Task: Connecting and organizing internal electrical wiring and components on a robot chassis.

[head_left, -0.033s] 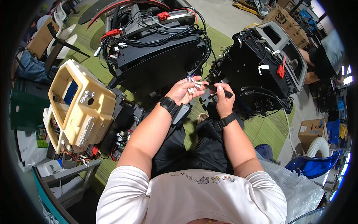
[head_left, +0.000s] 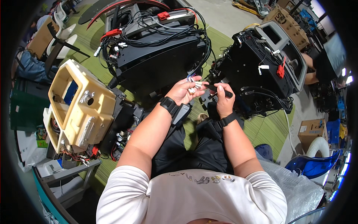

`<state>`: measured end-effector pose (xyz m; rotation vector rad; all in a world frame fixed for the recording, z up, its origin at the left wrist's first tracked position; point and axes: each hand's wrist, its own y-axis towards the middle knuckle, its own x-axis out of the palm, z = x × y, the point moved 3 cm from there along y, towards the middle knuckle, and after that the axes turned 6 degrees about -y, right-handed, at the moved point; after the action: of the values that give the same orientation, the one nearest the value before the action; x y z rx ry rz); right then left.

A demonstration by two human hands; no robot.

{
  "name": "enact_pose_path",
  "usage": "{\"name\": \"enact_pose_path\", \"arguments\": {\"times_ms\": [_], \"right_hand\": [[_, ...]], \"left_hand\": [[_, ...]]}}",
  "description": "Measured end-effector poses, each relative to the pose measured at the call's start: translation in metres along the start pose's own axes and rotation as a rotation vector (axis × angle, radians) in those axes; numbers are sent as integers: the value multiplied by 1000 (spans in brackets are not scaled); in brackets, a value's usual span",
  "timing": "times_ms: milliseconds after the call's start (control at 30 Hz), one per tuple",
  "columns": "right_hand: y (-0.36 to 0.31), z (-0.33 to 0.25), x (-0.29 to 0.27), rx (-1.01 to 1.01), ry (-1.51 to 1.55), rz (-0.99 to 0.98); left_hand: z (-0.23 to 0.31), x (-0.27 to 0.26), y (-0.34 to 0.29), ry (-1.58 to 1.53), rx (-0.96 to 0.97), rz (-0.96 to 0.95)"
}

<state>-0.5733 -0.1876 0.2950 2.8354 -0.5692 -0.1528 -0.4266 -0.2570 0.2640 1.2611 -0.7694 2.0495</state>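
My left hand (head_left: 182, 92) is turned palm up, its fingers closed on a small bunch of wires with white connectors (head_left: 192, 90). The wires run up toward the lower right corner of a black equipment housing (head_left: 160, 63). In my right hand (head_left: 225, 98) is a slim black pen-shaped tool (head_left: 227, 93). Its tip points left and reaches the white connectors by my left fingertips; whether it touches them I cannot tell. Both hands are close together, just in front of the housing and above my knees.
A second black housing (head_left: 257, 71) with cables and a red connector (head_left: 281, 69) stands at right. At left sits a cream-coloured shell (head_left: 95, 108) with loose wires below. Bubble wrap (head_left: 294, 183) lies at lower right, near a blue bin (head_left: 313, 164). Another person's arm (head_left: 310, 71) shows at far right.
The person at the far right has shifted a little. My hands, the wires and the black tool stay practically where they were.
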Motion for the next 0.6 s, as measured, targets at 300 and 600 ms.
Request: {"name": "enact_pose_path", "arguments": {"times_ms": [300,600], "right_hand": [[-1,6,-12,20,121,35],[-3,4,-5,11,27,-43]], "left_hand": [[-4,-1,4,8,75,59],[-4,-4,6,55,57,14]]}}
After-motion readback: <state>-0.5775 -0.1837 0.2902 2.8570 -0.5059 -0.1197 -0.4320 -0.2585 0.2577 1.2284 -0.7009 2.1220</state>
